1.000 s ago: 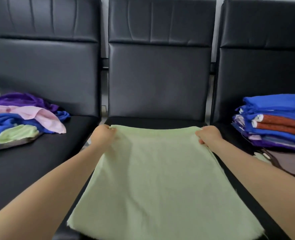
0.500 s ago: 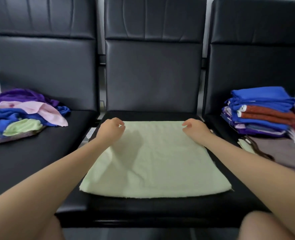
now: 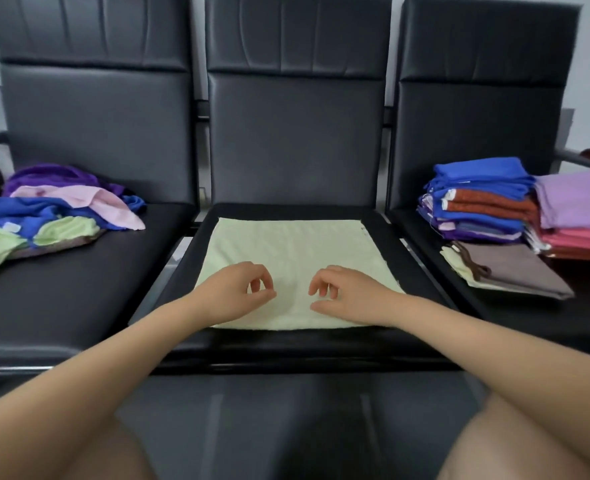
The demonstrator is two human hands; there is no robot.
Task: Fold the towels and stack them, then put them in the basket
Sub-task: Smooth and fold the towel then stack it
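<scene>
The pale green towel lay flat and square on the middle seat of the black chairs, its surface smooth, its near edge just behind both wrists. The left hand hung over the near left part of the cloth, fingers loosely curled, thumb and forefinger almost meeting, gripping nothing. The right hand mirrored it on the near right, fingers loosely bent, empty too. A jumbled heap of unfolded towels covered the left seat; folded stacks stood on the right seat.
</scene>
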